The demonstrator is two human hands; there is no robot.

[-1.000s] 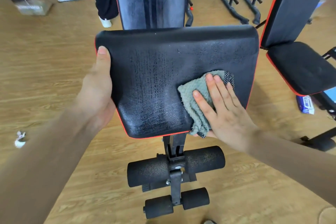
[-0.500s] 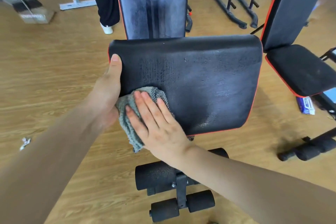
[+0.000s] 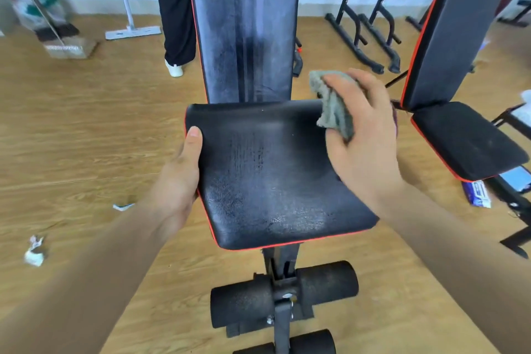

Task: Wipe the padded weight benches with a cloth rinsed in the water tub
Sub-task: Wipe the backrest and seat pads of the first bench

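A black padded bench seat (image 3: pixel 267 178) with red piping fills the middle, its upright backrest (image 3: pixel 244 26) rising behind it with pale streaks. My left hand (image 3: pixel 181 181) grips the seat's left edge, thumb on top of the pad. My right hand (image 3: pixel 362 135) holds a bunched grey-green cloth (image 3: pixel 333 103) at the seat's far right corner, fingers curled round it. A second black bench (image 3: pixel 462 138) with its own upright backrest stands to the right. No water tub is in view.
Black foam leg rollers (image 3: pixel 284 293) sit below the seat. A person's dark trousers and white shoe (image 3: pixel 173 69) stand behind the bench. A mop (image 3: pixel 132 31) and broom (image 3: pixel 60 37) lie at back left, black metal racks (image 3: pixel 370 37) at back right. Paper scraps (image 3: pixel 34 250) litter the wooden floor.
My right hand wiped the cloth from right to left across the seat, then lifted it to the far right corner, bunched in the fingers. The left hand kept its grip on the left edge.
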